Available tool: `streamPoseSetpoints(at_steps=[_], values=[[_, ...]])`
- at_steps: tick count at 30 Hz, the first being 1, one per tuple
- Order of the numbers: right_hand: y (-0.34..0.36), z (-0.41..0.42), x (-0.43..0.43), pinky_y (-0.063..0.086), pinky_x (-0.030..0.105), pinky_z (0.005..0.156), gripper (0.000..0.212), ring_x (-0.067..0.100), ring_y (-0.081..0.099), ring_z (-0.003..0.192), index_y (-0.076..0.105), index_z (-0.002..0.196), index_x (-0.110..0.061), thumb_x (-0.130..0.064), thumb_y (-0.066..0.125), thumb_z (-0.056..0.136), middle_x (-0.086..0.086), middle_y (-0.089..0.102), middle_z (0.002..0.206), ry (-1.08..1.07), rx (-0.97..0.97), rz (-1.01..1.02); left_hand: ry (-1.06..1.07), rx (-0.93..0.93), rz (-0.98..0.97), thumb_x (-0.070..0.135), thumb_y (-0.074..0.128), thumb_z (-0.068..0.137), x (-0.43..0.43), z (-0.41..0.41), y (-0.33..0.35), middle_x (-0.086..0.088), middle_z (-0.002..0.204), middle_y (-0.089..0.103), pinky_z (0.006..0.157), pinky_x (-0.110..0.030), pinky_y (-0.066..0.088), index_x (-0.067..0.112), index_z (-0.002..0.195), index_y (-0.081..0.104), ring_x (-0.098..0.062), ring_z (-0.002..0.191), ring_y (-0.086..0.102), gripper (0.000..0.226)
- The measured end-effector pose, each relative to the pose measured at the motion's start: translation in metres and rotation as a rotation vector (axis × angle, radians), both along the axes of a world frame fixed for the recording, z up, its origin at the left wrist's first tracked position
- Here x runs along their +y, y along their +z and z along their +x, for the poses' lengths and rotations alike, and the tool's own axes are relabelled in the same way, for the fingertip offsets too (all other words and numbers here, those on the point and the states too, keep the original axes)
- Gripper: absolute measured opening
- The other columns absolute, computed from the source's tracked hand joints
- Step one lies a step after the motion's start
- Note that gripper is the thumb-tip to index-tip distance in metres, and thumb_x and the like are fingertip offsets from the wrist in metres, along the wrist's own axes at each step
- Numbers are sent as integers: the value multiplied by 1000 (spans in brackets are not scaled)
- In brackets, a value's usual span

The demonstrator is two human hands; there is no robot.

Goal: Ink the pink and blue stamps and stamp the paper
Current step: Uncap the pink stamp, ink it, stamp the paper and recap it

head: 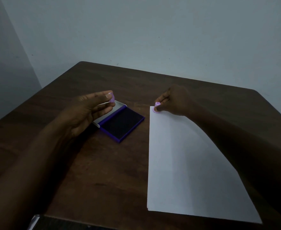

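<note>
Two hands each pinching a stamp, left hand, right hand, dark wooden table, bare grey wall

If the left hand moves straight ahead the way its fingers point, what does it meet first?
Probably the open lid of the ink pad, just beyond the left hand and its small stamp; depth is unclear, so it might pass above.

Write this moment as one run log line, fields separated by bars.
right hand: pressing stamp on paper far corner | left hand: holding second stamp above open ink pad
</note>
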State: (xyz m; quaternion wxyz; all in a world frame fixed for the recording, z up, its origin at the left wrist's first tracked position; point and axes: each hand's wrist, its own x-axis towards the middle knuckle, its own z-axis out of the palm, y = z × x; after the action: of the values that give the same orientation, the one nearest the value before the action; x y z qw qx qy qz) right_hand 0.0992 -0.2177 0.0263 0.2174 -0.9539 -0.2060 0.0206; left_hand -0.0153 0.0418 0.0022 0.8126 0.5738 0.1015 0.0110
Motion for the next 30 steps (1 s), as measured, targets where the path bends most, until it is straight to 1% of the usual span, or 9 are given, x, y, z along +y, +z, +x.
streamPoseSetpoints(at_steps=[3,7,15,17,19,22,24,27,30], values=[[0,-1,0,45,22,77,29,14,68,92,78,102,-12,-25,82,77,6,77,104,0,-1,-2,1,5,2,21,77,68,0,0,-1,-1,96,83,64,-19,60,19,99,78,-13,90,78,31],[-1,-1,0,43,18,69,27,9,64,83,78,101,-11,-23,82,76,6,77,103,-3,5,24,-1,1,14,21,76,68,0,0,-1,1,95,83,65,-19,60,18,102,76,-12,90,78,33],[-4,-1,-1,44,20,76,27,10,64,85,79,101,-12,-23,83,76,5,77,103,-11,-3,49,-14,-4,28,21,75,69,-3,0,0,2,92,83,63,-18,60,18,103,74,-11,87,78,34],[-4,-2,-1,44,21,78,27,10,63,84,78,101,-11,-23,82,77,6,77,103,-9,-3,51,-12,-8,25,19,74,74,-2,-1,-1,2,93,83,65,-18,60,17,105,74,-10,87,78,31],[-4,-2,-1,46,21,78,27,9,63,82,79,100,-11,-23,83,76,6,77,102,-7,-15,62,-7,-32,31,16,69,87,-1,-2,-4,4,92,83,66,-18,59,17,108,72,-9,89,78,21],[-5,-2,-2,43,19,73,26,5,61,76,79,98,-12,-24,84,74,5,78,100,-3,-28,66,-16,-45,35,14,63,95,1,-2,-7,8,90,83,68,-17,59,17,110,70,-8,89,77,16],[-6,-1,-2,42,19,71,26,4,59,74,80,97,-13,-24,84,74,4,78,99,-2,-35,67,-20,-34,47,15,63,95,2,-1,-8,8,95,82,69,-17,59,18,111,70,-8,93,77,18],[-7,0,-2,47,24,82,26,5,62,81,80,97,-15,-26,84,74,2,78,100,-5,-51,66,-30,-24,51,18,66,93,3,1,-7,7,98,82,71,-17,59,18,113,70,-9,95,76,20],[-6,-1,-3,47,23,80,26,6,62,83,79,98,-15,-26,83,75,2,77,102,-4,-26,71,-17,1,26,22,74,76,2,1,-4,4,93,83,65,-18,60,19,106,73,-10,90,78,30]])
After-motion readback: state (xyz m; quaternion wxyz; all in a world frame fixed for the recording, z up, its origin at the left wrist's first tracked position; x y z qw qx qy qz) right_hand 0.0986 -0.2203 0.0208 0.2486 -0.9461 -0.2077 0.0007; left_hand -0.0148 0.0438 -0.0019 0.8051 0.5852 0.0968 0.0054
